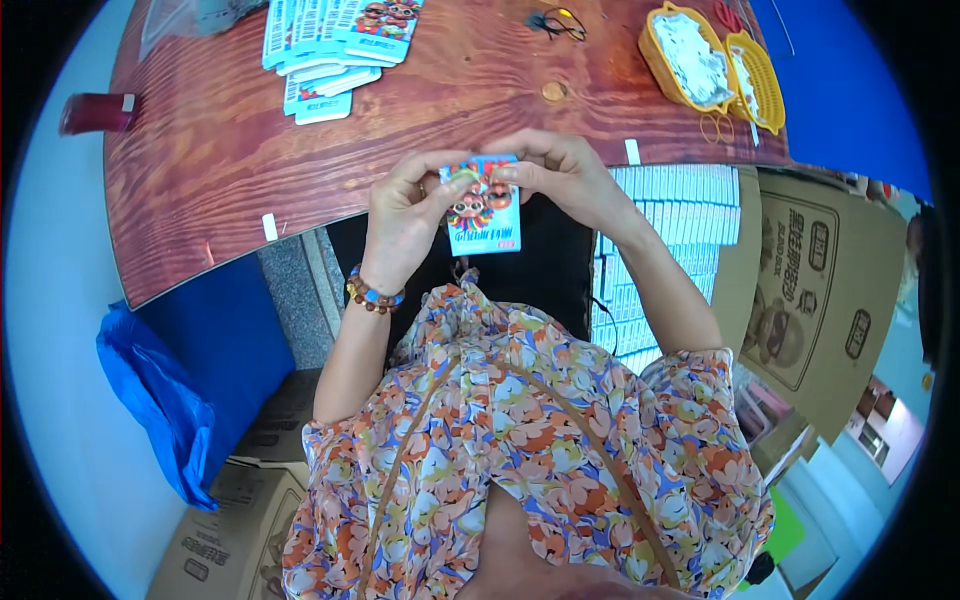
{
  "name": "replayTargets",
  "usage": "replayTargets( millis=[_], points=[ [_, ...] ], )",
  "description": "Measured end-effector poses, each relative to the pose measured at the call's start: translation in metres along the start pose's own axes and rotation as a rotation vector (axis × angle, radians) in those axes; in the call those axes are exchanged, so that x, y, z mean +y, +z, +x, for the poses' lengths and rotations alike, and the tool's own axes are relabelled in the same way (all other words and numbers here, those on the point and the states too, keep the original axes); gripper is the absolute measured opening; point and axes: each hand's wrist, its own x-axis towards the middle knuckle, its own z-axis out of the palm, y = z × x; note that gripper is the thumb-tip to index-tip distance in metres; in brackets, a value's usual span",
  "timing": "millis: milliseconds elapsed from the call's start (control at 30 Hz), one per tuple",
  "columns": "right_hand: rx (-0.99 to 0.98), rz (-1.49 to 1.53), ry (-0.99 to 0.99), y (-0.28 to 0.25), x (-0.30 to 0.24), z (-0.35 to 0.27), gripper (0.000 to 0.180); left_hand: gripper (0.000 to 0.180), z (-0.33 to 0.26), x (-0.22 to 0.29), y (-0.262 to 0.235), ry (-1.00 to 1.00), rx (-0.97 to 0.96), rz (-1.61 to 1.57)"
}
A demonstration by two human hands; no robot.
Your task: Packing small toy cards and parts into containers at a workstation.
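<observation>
Both hands grip a small light-blue cardboard box (487, 232) with colourful cartoon figures on its face. It is held up in front of my body, just off the table's near edge. My left hand (410, 210) pinches its left side, thumb across the printed face. At the upper right corner, my right hand (560, 175) holds it with thumb and bent fingers. The fingers behind the box are hidden. A pile of similar blue flat boxes (325, 75) lies on the wooden table (450, 100), beyond my left hand.
Yellow baskets (655, 60) with white pieces stand at the far right. A dark red cylinder (98, 114) is at the left edge, and tangled dark cord (560, 25) lies farther back. Rows of small boxes (690, 205) fill a carton (815, 290) on my right; a blue bag (155, 390) hangs left.
</observation>
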Motion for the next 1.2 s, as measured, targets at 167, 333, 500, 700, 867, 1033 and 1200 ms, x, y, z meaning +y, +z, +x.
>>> replayTargets(
  millis=[167,333,500,700,867,1033,1200],
  points=[
    [0.065,0.164,0.085,-0.011,0.009,-0.050,0.027,0.043,-0.012,0.007,0.022,0.033,-0.007,-0.135],
    [0.374,-0.259,0.564,-0.122,0.020,-0.188,0.038,0.054,-0.013,-0.013,0.018,0.005,-0.097,-0.126],
    [0.574,-0.493,0.901,-0.131,0.129,-0.279,0.038,0.044,-0.015,-0.005,0.019,-0.022,-0.121,-0.072],
    [0.582,-0.929,0.652,-0.060,0.214,-0.205,0.034,0.040,-0.017,0.013,0.010,0.045,-0.090,0.026],
    [0.573,-0.803,0.300,-0.058,0.278,-0.232,0.036,0.038,-0.001,0.019,-0.009,0.282,0.256,0.387],
    [0.565,-0.712,0.490,-0.054,0.251,-0.248,0.039,0.048,0.071,0.031,-0.039,0.806,0.613,1.230],
    [0.520,-0.725,0.513,-0.064,0.263,-0.253,0.048,0.078,0.141,0.017,-0.043,0.502,0.662,1.663]
  ],
)
